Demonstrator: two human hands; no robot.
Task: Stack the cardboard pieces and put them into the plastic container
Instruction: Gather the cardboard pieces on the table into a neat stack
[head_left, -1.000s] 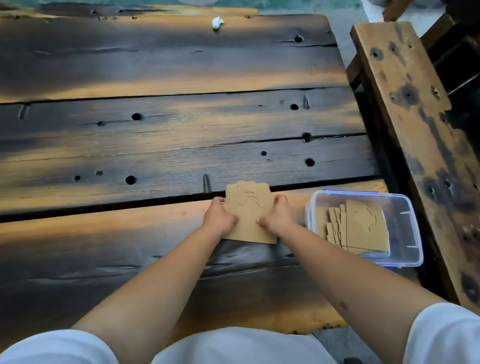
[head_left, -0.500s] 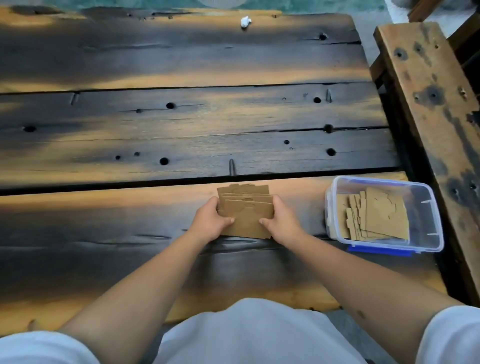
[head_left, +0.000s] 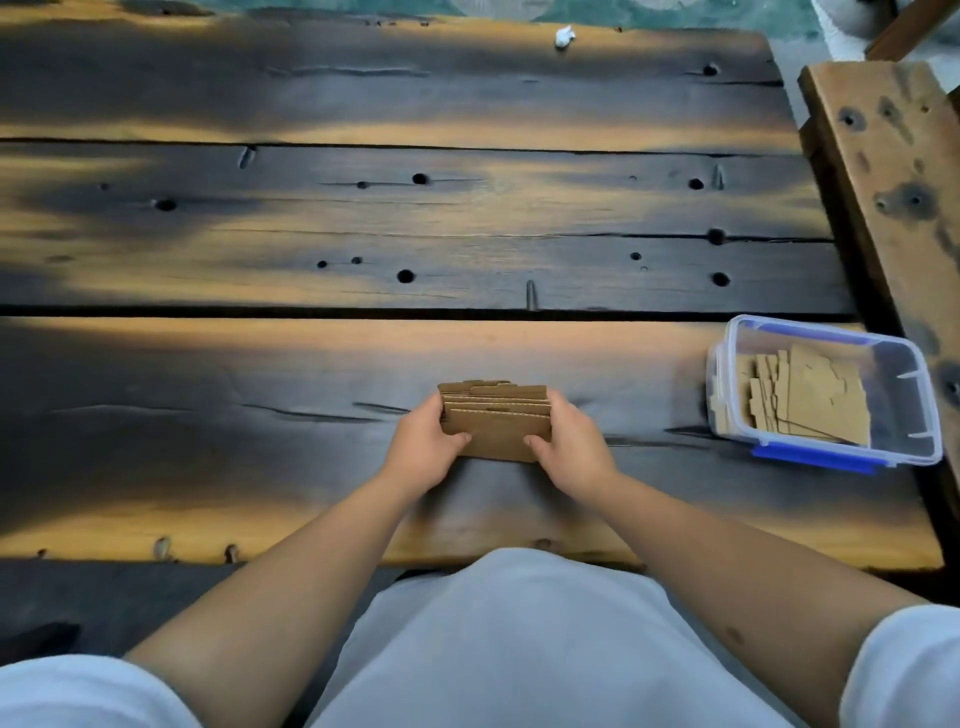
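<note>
Evidently you stood the cardboard pieces (head_left: 496, 423) on edge on the table (head_left: 311, 364), left hand (head_left: 423, 447) and right hand (head_left: 569, 449) with fingers clamped on their sides to square them; the plastic container (head_left: 906, 415), part-filled, waited well right

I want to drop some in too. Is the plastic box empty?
Not empty. The lidless plastic container already holds cardboard pieces leaning inside.
</note>
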